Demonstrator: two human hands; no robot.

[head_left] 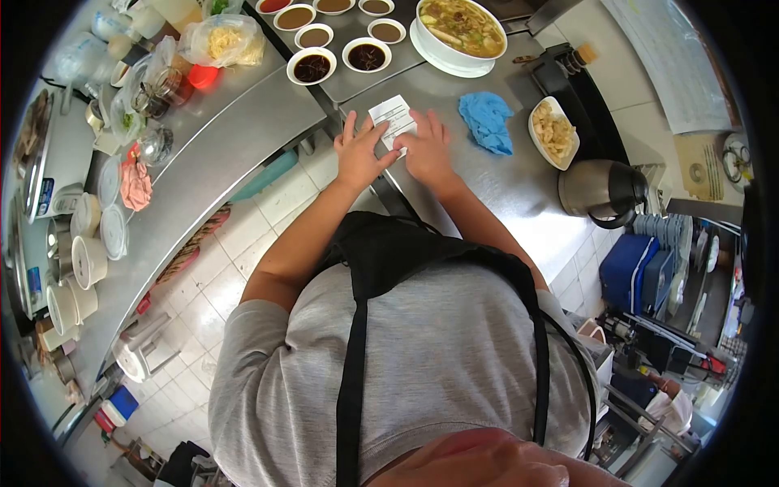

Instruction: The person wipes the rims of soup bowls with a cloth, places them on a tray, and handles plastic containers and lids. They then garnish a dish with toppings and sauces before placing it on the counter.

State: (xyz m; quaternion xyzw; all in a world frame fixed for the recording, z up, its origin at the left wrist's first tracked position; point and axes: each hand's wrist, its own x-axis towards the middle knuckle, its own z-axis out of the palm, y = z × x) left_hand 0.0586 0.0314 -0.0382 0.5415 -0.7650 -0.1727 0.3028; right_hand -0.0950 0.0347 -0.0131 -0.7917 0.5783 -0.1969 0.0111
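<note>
A white printed paper slip [393, 116] lies on the steel counter in front of me. My left hand [358, 154] rests at its left edge, fingers spread, with the fingertips on the paper. From the other side my right hand [427, 152] touches the slip's right edge, its thumb lying across the lower part and its fingers stretched out. Neither hand is wrapped round anything. To the right of the hands is a crumpled blue cloth [487, 122]. Two small bowls of dark sauce [367, 56] stand beyond the slip.
A big bowl of soup [461, 31] on a white plate stands at the back. Right of the cloth are a dish of pale fried pieces [555, 134] and a steel jug [596, 191]. On the left counter sit a bag of shredded food [223, 42] and several tubs [89, 261].
</note>
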